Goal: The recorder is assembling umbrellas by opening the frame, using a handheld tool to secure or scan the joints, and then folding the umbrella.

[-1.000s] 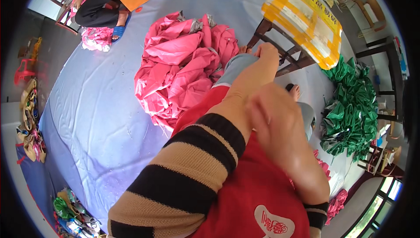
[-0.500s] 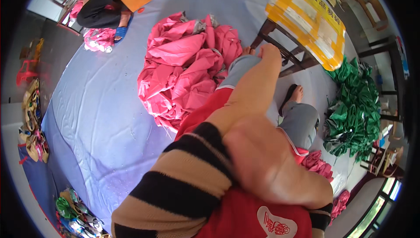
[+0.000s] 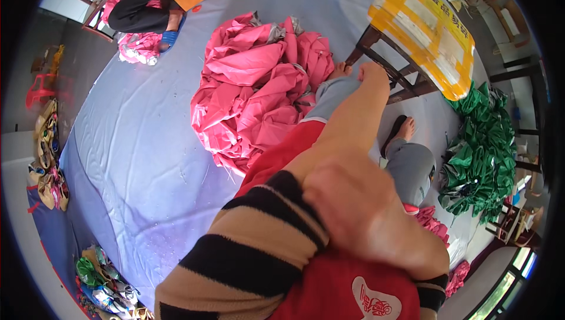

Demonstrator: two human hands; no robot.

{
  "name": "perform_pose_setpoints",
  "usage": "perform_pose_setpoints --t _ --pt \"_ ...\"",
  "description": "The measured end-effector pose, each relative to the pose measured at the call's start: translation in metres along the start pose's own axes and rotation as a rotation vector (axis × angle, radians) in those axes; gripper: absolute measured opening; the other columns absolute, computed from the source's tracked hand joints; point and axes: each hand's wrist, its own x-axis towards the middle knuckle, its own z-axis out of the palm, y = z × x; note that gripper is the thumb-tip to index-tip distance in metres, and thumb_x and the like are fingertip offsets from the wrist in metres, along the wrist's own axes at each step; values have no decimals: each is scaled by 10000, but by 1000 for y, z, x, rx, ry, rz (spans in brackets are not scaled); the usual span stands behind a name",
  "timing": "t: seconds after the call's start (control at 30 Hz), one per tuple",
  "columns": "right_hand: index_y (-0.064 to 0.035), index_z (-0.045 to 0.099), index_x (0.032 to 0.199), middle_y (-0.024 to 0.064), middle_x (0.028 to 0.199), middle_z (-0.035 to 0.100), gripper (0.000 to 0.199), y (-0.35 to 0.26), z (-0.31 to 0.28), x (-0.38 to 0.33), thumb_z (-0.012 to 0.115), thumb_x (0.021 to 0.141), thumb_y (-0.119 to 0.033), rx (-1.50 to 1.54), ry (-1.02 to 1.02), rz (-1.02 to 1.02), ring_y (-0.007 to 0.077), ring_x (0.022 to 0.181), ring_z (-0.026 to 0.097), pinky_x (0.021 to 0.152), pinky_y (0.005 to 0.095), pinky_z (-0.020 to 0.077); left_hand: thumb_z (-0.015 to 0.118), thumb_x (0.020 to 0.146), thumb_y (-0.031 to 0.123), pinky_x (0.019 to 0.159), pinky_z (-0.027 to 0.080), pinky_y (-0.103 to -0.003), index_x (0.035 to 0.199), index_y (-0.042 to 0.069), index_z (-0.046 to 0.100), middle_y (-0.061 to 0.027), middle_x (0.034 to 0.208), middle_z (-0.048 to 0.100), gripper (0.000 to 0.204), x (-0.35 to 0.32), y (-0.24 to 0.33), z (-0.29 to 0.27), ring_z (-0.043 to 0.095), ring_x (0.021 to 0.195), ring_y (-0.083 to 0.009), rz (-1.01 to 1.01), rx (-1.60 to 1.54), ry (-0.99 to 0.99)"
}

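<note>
My left arm, in a black-and-tan striped knit sleeve (image 3: 235, 255), reaches forward with its forearm bare. At its end my left hand (image 3: 375, 74) is curled into a fist above my knee, close to the stool's legs; its inner side is hidden. My right hand (image 3: 350, 193), slightly blurred, lies across the left forearm with closed fingers at the sleeve's bunched cuff. A red apron (image 3: 341, 287) with a white patch covers my front and lap. Beyond my left leg sits a big heap of pink sheet material (image 3: 253, 93) with silvery undersides.
A stool (image 3: 406, 85) bears a white box with yellow tape (image 3: 426, 35). Green sheet material (image 3: 479, 155) is heaped at the right. Another person's blue slipper (image 3: 169, 39) shows at the far left by more pink material. Assorted bundles (image 3: 103, 279) lie lower left on the blue ground sheet (image 3: 135, 161).
The whole view has shifted slightly, so the scene sits a little farther right. My right hand stays at the left sleeve's cuff, and my left hand remains curled.
</note>
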Motion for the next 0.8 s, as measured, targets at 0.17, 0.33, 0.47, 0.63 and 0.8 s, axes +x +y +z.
perform_pose_setpoints --t 0.17,0.33,0.47,0.63,0.8 --pt "-8 593 950 158 930 553 194 123 -23 -25 622 759 8 -431 92 305 360 908 549 807 393 462 595 778 253 792 439 -476 1058 12 592 -192 1022 570 369 9 -7 -45 542 940 -381 -430 -258 -532" --pt "-16 613 952 159 906 592 164 170 -9 -119 618 791 -49 -148 -94 883 345 818 601 724 399 488 636 675 195 757 476 -470 944 34 596 -192 944 623 316 -51 -51 -121 598 914 -373 -494 -267 261" --pt "-6 618 928 158 854 610 141 184 11 -166 611 806 -77 -272 -295 822 324 743 618 669 391 497 740 672 315 834 475 -457 1018 57 587 -123 1135 546 457 -171 -128 -92 531 1055 -325 -647 430 248" --pt "10 621 907 156 839 624 139 202 17 -161 607 825 -101 -100 -196 897 298 732 625 657 371 493 651 806 294 792 471 -443 986 52 617 -165 1163 593 304 -223 -181 -89 567 986 -353 -646 79 31" --pt "9 626 935 125 801 613 150 186 -5 -136 606 833 -100 -5 117 814 268 702 611 635 341 476 522 902 103 718 449 -293 967 16 623 -73 867 643 149 -168 -166 -194 571 817 -149 -768 -846 470"
